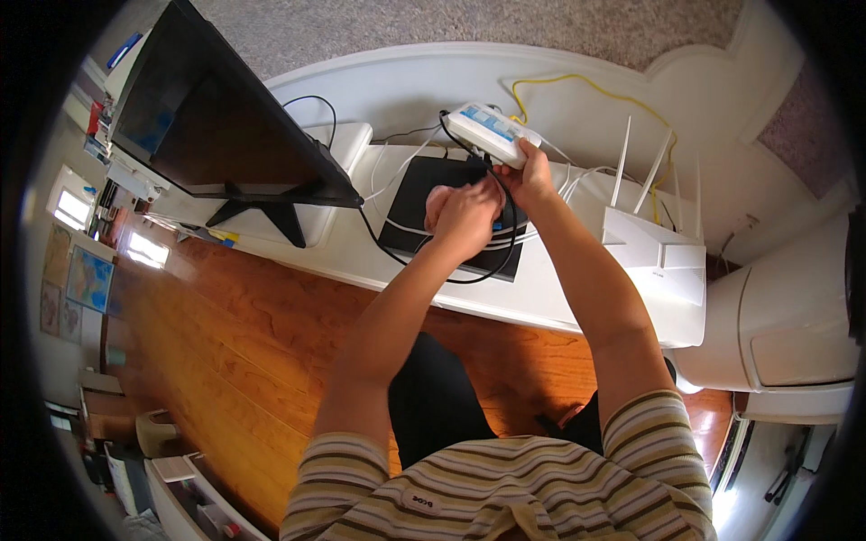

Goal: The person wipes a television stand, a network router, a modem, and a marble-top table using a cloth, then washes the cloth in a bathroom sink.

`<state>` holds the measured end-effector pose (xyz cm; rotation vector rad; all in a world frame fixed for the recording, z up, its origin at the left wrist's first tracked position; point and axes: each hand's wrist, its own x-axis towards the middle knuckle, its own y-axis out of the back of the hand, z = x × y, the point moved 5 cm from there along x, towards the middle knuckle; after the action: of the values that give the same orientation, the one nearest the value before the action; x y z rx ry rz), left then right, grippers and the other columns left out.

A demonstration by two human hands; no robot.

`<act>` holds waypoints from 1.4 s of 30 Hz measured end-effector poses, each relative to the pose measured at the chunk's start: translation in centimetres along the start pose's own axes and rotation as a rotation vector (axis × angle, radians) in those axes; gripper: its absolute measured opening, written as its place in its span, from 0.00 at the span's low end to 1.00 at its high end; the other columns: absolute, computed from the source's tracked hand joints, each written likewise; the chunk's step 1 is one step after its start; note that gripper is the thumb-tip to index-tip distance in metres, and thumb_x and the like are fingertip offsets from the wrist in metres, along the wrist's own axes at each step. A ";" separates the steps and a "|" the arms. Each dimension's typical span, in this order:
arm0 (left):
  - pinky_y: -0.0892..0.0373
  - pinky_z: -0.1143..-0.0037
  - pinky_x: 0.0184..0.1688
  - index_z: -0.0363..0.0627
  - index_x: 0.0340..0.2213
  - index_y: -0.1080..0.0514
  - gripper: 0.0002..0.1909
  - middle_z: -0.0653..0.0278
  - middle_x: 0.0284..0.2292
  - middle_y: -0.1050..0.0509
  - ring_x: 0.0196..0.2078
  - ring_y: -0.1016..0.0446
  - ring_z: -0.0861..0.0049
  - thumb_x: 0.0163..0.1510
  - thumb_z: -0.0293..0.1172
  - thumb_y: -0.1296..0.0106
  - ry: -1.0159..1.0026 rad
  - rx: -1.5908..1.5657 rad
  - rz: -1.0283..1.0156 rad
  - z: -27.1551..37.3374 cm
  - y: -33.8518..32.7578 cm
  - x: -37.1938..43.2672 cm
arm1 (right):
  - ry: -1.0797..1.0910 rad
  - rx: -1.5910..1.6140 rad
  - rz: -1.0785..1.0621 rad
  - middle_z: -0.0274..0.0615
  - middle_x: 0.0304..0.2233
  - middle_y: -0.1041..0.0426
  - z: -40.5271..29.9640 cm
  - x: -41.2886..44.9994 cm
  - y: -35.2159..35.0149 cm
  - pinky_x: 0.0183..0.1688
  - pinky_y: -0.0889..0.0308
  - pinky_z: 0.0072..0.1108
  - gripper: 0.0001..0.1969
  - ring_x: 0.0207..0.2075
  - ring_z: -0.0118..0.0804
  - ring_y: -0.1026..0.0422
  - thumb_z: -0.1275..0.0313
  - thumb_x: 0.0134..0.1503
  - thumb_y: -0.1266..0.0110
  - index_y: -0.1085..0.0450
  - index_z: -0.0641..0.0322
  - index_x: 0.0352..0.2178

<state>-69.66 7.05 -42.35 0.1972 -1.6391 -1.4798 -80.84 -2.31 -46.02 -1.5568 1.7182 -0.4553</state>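
Note:
In my right hand (531, 177) is one end of a white network box (488, 132), probably a modem, tilted up above the cabinet. Its face bears a blue and white label, and cables run from its near side. My left hand (465, 215), slightly blurred, is closed around a crumpled pink cloth (438, 203) just below that box. Beneath both hands lies a flat black device (413, 186), partly covered by white cables and the hands. A black cable (512, 233) loops over the device's right side and front edge.
A black television (237, 128) stands at left on the white cabinet (555, 297). To the right sits a white router (656, 253) with upright antennas. A yellow cable (588, 80) runs along the wall. A white rounded appliance (798, 324) stands at far right, beside the wooden floor (270, 318).

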 end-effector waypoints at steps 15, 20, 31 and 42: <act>0.40 0.80 0.20 0.37 0.17 0.37 0.18 0.63 0.18 0.33 0.17 0.39 0.82 0.59 0.31 0.64 1.219 -1.147 0.465 -12.2 4.3 -8.0 | -0.300 -0.398 -0.021 0.45 0.18 0.37 -1.7 -3.3 2.4 0.33 0.28 0.40 0.20 0.19 0.40 0.33 0.56 0.54 0.55 0.37 0.66 0.34; 0.37 0.79 0.17 0.38 0.17 0.41 0.16 0.64 0.16 0.38 0.17 0.36 0.76 0.58 0.30 0.63 1.270 -1.607 0.126 -9.6 2.7 -6.0 | -0.415 -0.724 0.028 0.46 0.21 0.34 -1.2 -4.9 2.8 0.33 0.28 0.40 0.22 0.23 0.43 0.31 0.55 0.53 0.54 0.35 0.68 0.35; 0.30 0.71 0.19 0.42 0.23 0.37 0.14 0.63 0.20 0.32 0.17 0.31 0.74 0.60 0.36 0.61 1.245 -1.337 0.101 -13.1 -1.3 -6.5 | -0.215 -0.967 0.093 0.38 0.19 0.37 1.0 -5.8 -0.9 0.12 0.39 0.21 0.24 0.14 0.31 0.38 0.50 0.49 0.50 0.34 0.63 0.35; 0.36 0.70 0.26 0.30 0.20 0.29 0.17 0.56 0.18 0.28 0.21 0.30 0.70 0.53 0.33 0.55 1.011 -1.132 0.201 -11.8 1.0 -2.6 | -0.065 -0.516 0.293 0.44 0.36 0.33 -1.6 -8.5 -3.1 0.38 0.29 0.30 0.26 0.37 0.39 0.29 0.59 0.43 0.40 0.37 0.60 0.41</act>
<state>-59.56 0.47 -44.09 0.0933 0.0568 -1.5315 -80.17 4.85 -40.35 -1.5961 2.0747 0.2035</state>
